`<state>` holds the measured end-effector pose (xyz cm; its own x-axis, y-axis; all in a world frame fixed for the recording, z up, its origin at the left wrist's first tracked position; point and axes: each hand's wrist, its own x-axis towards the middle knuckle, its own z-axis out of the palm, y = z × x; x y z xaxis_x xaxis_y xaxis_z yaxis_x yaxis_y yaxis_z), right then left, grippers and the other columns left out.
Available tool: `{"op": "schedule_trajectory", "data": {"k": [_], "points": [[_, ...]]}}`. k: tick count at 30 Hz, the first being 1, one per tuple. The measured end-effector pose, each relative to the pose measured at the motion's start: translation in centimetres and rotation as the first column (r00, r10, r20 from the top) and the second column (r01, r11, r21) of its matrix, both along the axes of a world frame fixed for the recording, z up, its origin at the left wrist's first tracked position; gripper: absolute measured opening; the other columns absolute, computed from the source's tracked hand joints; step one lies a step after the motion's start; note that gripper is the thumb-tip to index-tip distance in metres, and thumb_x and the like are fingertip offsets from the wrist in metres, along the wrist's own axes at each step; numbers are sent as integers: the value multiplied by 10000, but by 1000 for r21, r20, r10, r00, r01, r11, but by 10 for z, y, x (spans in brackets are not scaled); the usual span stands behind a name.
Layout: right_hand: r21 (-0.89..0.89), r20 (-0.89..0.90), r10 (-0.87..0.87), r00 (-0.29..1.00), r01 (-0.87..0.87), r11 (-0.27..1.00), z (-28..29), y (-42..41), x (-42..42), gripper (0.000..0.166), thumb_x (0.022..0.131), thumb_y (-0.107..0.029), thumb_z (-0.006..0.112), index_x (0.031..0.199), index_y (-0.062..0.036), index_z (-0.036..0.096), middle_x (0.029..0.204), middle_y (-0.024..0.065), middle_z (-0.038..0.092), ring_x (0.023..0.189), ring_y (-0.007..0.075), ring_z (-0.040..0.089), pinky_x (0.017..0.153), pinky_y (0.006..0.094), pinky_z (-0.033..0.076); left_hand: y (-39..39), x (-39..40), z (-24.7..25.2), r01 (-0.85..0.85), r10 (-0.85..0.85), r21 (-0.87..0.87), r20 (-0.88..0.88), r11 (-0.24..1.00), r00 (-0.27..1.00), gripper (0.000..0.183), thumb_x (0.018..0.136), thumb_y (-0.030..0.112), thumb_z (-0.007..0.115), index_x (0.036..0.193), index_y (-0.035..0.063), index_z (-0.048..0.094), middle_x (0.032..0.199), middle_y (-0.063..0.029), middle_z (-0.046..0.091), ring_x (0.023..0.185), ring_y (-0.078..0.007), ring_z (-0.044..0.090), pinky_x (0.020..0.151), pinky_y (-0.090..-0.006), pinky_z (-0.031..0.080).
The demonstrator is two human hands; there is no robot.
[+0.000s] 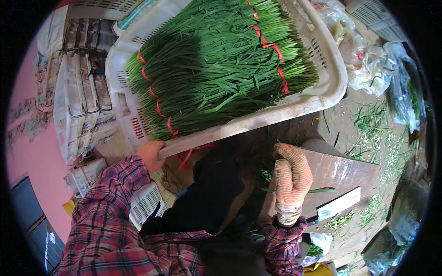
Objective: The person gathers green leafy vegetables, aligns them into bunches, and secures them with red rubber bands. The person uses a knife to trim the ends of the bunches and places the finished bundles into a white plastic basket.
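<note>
In the head view, a white plastic crate (238,126) holds bundles of garlic chives (221,65) laid side by side, tied with red bands (157,108) at both ends. My left hand (152,155), in an orange glove, grips the crate's near left corner by the rim. My right hand (292,176), in a dirty ribbed orange glove, hangs below the crate beside a brown board (340,172). Its fingers are loosely bent, and I see nothing held in it. A green leaf blade (323,190) shows behind that hand. A cleaver (338,204) lies on the board's near side.
Stacked white crates (83,86) stand at left by a pink wall (38,138). Clear plastic bags (371,65) lie at upper right, with more bags (407,214) at lower right. Chive trimmings (373,119) litter the floor. A red strap (186,157) hangs under the crate.
</note>
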<state>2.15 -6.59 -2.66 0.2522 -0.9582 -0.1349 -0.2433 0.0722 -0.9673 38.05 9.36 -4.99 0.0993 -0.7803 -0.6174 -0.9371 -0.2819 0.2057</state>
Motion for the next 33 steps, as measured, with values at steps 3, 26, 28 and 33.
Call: {"op": "schedule_trajectory", "data": {"k": [3,26,28,33], "points": [[-54,60,3,998,0,999,-3,5,2,228,743,-15,616,970,-2,628,962,149,629,860,271,615,783,321,477,-2,-3,6,10,-10,1,63,1000,998,334,688,142,639,999,54,554,928,-161,599,909,-352,562,793,-420,455],[-415,-853,-464,240,230,881,-25,148,-153,547,712,-307,669,1168,-47,514,1097,206,556,1016,366,537,867,424,438,11,-9,-16,176,-134,-469,121,866,984,365,746,236,583,1050,44,513,871,-198,619,828,-375,594,726,-468,475],[-267,-902,-375,216,403,875,-48,169,-173,641,695,-378,678,1213,-54,483,1137,228,532,1046,381,525,884,432,432,11,-9,-21,176,-124,-457,142,872,982,365,756,250,561,1051,40,515,878,-197,622,827,-370,602,725,-459,483],[-221,-878,-380,291,459,861,-78,179,-185,712,643,-367,704,1237,-55,464,1112,246,554,1040,392,539,901,434,430,14,-2,-28,134,-70,-430,161,893,984,344,745,280,571,1014,70,533,832,-176,626,797,-366,607,707,-459,487]]}}
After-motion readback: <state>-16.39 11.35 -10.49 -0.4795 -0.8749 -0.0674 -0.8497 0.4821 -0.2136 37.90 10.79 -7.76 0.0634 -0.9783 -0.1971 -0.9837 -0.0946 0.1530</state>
